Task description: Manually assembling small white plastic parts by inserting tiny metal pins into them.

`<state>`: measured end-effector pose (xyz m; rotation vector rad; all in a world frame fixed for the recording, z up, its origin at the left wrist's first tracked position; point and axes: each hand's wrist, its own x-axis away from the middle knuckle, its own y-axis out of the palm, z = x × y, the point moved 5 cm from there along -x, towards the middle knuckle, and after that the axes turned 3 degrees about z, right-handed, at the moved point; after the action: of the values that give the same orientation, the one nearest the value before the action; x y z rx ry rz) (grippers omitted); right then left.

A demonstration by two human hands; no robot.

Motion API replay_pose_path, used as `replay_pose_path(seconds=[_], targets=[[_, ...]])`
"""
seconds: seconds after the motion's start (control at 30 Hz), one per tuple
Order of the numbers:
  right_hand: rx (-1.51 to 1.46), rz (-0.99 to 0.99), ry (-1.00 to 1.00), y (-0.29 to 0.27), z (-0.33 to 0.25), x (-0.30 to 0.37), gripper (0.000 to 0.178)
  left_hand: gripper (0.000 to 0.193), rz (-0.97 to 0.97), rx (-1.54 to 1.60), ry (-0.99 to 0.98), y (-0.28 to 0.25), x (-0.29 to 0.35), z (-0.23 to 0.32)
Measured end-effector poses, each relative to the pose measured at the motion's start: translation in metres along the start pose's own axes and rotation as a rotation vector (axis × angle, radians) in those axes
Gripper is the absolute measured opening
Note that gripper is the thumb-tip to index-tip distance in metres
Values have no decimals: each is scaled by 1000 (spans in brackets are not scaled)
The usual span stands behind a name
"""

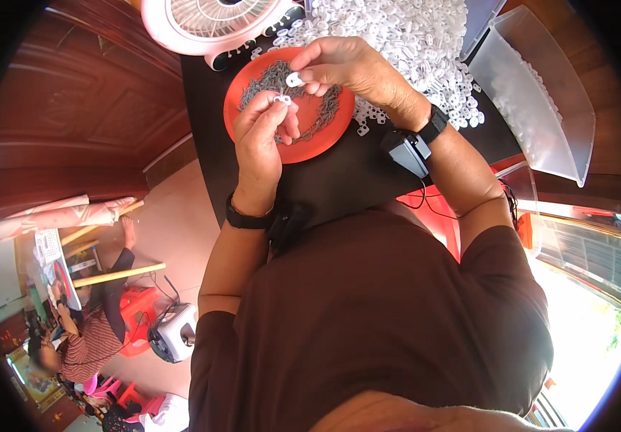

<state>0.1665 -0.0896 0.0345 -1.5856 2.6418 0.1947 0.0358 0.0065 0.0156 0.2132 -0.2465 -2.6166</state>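
Brown shirt (pixel 375 317) fills the lower view, forearms rising from it to a black table (pixel 339 180). Left hand (pixel 260 140): fingertips pinched together on a small white clip (pixel 282 100), held above an orange plate (pixel 303 140) at the table's near-left part. Right hand (pixel 346 68): thumb and forefinger clamped on a second white clip (pixel 294 79), just above the first, the two apart. Plate: a heap of thin grey pins (pixel 278 78), many unused. Loose white clips (pixel 411 43): a large pile toward the table's far edge, evidently unworked. Clear tub (pixel 541 108): at the right edge, white pieces inside, whether finished I cannot tell. Pink fan (pixel 213 21): far-left corner. No labels or signs legible. Progress, by judgement: early to middling, much stock left.
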Motion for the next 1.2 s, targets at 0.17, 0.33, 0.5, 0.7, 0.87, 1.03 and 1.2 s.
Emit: replay_pose_path(seconds=[0.17,0.33,0.5,0.7,0.87,1.03,1.2], targets=[[239,-50,-35,15,-6,4,18,21,-9,24,62,0,0,3],[168,-150,-28,16,-6,5,22,20,-70,174,18,-3,-3,-3],[112,-184,-10,19,4,3,25,19,-108,277,2,-1,-3,-8],[91,-205,115,19,18,2,24,18,-103,309,-1,1,-5,-5],[15,-45,78,5,16,-5,19,19,27,112,-86,0,-1,-7],[20,14,50,0,11,-3,19,18,68,-35,-106,1,1,-9],[62,2,33,4,9,-2,18,19,80,-42,-90,1,1,-9]])
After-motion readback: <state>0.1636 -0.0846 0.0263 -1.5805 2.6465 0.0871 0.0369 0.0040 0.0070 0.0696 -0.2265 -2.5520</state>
